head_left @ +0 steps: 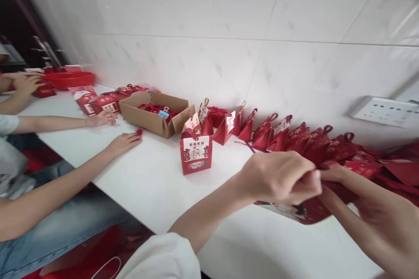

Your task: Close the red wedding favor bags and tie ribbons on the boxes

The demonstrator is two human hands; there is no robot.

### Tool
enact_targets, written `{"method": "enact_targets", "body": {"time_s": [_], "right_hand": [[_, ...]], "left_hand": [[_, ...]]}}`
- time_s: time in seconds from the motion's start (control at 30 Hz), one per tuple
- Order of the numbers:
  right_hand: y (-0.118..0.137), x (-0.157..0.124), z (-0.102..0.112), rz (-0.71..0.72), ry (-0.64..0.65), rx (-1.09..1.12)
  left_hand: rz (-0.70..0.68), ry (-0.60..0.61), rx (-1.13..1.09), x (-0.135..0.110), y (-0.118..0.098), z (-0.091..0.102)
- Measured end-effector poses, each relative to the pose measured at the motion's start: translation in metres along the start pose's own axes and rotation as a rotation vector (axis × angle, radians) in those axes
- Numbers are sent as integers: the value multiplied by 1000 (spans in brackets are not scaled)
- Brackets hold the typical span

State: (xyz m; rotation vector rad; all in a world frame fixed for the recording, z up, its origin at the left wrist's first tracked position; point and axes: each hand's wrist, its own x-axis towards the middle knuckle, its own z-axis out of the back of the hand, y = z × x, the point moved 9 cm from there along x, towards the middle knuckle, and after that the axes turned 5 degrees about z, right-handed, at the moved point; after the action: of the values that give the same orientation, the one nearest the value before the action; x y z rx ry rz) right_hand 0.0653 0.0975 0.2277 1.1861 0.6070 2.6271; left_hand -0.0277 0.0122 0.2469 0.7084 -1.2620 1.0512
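red paper box (312, 212) is held just above the table (157, 183), pinched at its top edge by left hand (278, 178) and right hand (373, 216), fingers clenched. risk: paper could be torn if pulled unevenly.

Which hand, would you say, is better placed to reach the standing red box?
Probably the left hand: it is nearer the standing red box, bare table between. The right hand is farther off; both pinch red paper.

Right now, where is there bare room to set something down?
Bare table between the standing red box, a co-worker's hand and your left hand; also the near edge below the flat red box you hold. Crowded along the wall: red pouches, cardboard box.
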Motion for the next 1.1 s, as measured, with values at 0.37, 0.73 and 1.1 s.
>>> {"method": "enact_targets", "body": {"time_s": [0.37,0.73,1.1], "right_hand": [[5,16,-14,-168,40,5],[-1,19,-17,-218,21,2],[-1,17,-16,-191,38,-5]], "left_hand": [[402,165,-309,3,45,-12],[554,216,-325,-2,58,-18],[614,234,-356,-5,61,-24]]}}
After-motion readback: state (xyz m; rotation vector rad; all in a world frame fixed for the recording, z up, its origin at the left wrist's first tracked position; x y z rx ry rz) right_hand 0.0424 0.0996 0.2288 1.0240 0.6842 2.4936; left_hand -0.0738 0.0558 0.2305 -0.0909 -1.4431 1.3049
